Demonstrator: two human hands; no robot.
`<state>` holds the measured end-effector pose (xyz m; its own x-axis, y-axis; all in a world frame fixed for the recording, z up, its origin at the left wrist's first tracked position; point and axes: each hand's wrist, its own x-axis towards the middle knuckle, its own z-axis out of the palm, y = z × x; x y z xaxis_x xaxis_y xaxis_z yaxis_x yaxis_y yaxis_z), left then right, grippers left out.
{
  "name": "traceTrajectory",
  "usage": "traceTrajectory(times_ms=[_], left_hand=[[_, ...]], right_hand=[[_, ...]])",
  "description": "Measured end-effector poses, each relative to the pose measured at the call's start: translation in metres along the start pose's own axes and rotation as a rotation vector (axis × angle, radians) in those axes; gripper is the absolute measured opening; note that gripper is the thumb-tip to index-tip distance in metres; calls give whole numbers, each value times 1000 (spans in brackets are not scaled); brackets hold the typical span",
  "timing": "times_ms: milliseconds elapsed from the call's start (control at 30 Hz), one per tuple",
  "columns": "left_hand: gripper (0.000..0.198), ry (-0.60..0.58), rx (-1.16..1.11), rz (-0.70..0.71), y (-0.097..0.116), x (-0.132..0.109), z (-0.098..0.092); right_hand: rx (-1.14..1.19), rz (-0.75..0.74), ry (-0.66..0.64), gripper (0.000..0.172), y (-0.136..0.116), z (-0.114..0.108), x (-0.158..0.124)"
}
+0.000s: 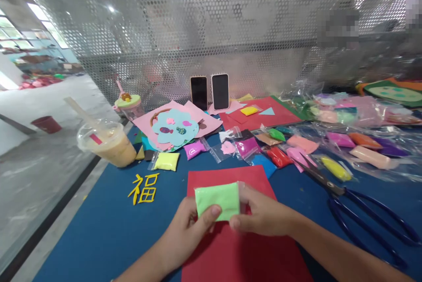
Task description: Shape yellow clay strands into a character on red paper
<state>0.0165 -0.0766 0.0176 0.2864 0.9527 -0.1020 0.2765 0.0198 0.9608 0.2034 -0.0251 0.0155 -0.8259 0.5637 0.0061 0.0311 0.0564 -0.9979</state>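
A small clear packet of light green modelling clay (219, 200) is held up above a red sheet of paper (227, 247). My left hand (191, 227) grips its left side, with the thumb lying across the front. On the right, my right hand (260, 211) pinches the packet's edge between thumb and fingers, most of which are hidden behind it. Left of the sheet, a yellow character (145, 188) made of thin strips lies flat on the blue table (99, 233). Just beyond the paper are a yellow clay packet (166, 161) and a purple one (195, 149).
Large dark-handled scissors (339, 189) lie at right, blades partly apart. A lidded drink cup (108, 143) stands near the left edge. Behind are cut paper shapes (178, 126), two phones (220, 92) leaning on a perforated metal panel (158, 31), and several colourful clay packets (280, 156).
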Motion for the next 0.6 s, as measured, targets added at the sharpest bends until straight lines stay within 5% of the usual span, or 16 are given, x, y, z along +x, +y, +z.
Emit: traceTrajectory(times_ms=[233,433,600], left_hand=[[74,-75,-23,127,-4,0,0],[59,29,242,239,1,-3,-1],[56,121,337,253,-2,-2,-2]], right_hand=[[37,81,44,31,-1,3,1],[-11,59,30,36,0,4,0],[-114,-45,178,38,1,4,1]])
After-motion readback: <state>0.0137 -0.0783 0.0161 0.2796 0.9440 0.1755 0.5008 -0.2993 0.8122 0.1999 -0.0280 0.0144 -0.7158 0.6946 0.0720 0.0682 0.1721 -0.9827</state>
